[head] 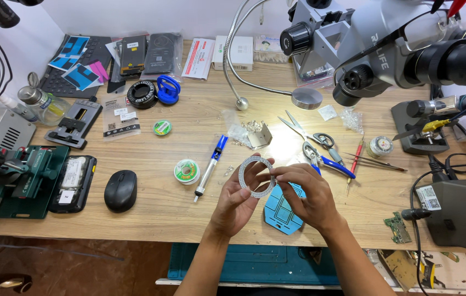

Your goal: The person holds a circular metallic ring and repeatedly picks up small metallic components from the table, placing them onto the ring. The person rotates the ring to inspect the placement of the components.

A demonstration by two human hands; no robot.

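Holding a thin grey ring (256, 176) just below the centre of the frame, we are pinching its lower left edge with our left hand (236, 204) and its right edge with our right hand (305, 196). It is looking light, stiff and probably fragile, so we are gripping the rim only. A blue pad (282, 211) is lying beneath, with scissors (308, 133) and blue-handled pliers (326, 160) crowding the bench at right and a black mouse (120, 189) sitting at left.

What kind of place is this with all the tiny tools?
Probably an electronics repair bench. A microscope hangs over the wooden table, a small circuit board lies near a soldering station, and both hands, left hand and right hand, hold a ring.
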